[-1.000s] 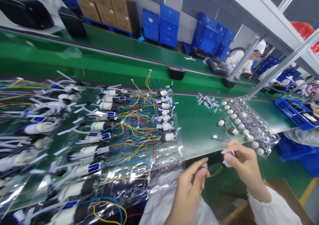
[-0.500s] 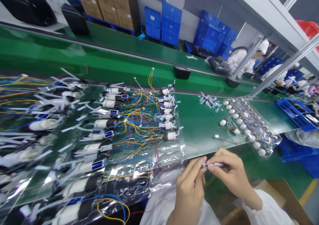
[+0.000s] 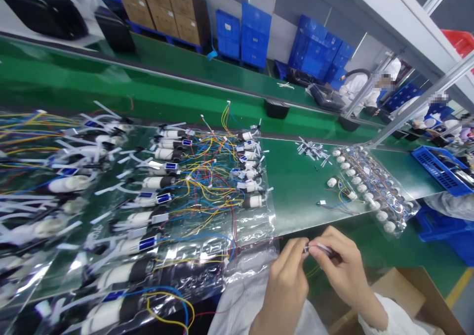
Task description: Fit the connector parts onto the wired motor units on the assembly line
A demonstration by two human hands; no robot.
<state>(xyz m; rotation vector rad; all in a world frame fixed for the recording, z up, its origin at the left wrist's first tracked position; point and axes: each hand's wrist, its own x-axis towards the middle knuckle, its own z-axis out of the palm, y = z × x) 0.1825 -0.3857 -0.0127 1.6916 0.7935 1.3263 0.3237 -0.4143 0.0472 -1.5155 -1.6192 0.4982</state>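
Observation:
My left hand (image 3: 285,278) is closed in a pinch around a small pale and shiny part, mostly covered by the fingertips. Touching it from the right, my right hand (image 3: 342,263) grips a thin white strip (image 3: 325,249) with something dark beneath it. Yellow wire hangs below the fingers. Both hands are just off the front edge of the green table (image 3: 292,211). To their left, white cylinders (image 3: 157,182) with black ends, blue labels and coloured wires lie in rows on clear plastic. Beyond my hands rests a loose round white part (image 3: 332,182) with wires.
A pile of white strips (image 3: 313,150) lies on the table. Clear plastic with rows of round white parts (image 3: 381,216) overhangs the edge at right. A blue crate (image 3: 440,177), a metal post (image 3: 403,105) and an open cardboard box (image 3: 425,290) stand around. Co-workers sit far right.
Both hands have shifted slightly down and to the right, still together. The white strip in my right hand now slants more downward to the right.

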